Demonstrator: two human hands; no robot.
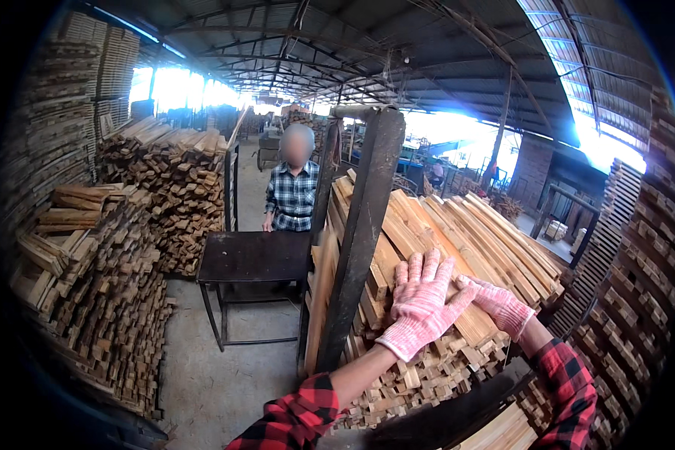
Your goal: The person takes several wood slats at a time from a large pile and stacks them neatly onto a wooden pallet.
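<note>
At bottom centre and lower right, two red-and-black checked sleeves (pixel 296 416) come in, bare wrists, pink-white knit gloves. Left hand (pixel 426 304) lies flat on top of a pile of pale wooden strips (pixel 476 240), right of frame centre; fingers straight, nearly together, pointing up the frame, thumb spread right, nothing gripped. Right hand (pixel 500 306) is just beside it, on the near part of the pile, fingers pointing left toward that thumb; whether they grip a strip, cannot tell.

Top strips: long axis slants from lower right to upper left, away from the wearer, roughly parallel, fanned a bit; near ends face the lower right. Cut ends stack up below the hands, above a dark beam (pixel 446 412).

Dark upright post (pixel 364 232) stands left of the pile, tilted in view. Tall wood stack (pixel 641 300) at right edge, another stack (pixel 116 307) at left. Left of centre, dark metal table (pixel 255 255); behind it, a person (pixel 289 195) in a checked shirt, one hand by its far edge. Metal roof (pixel 277 49) across the top.
</note>
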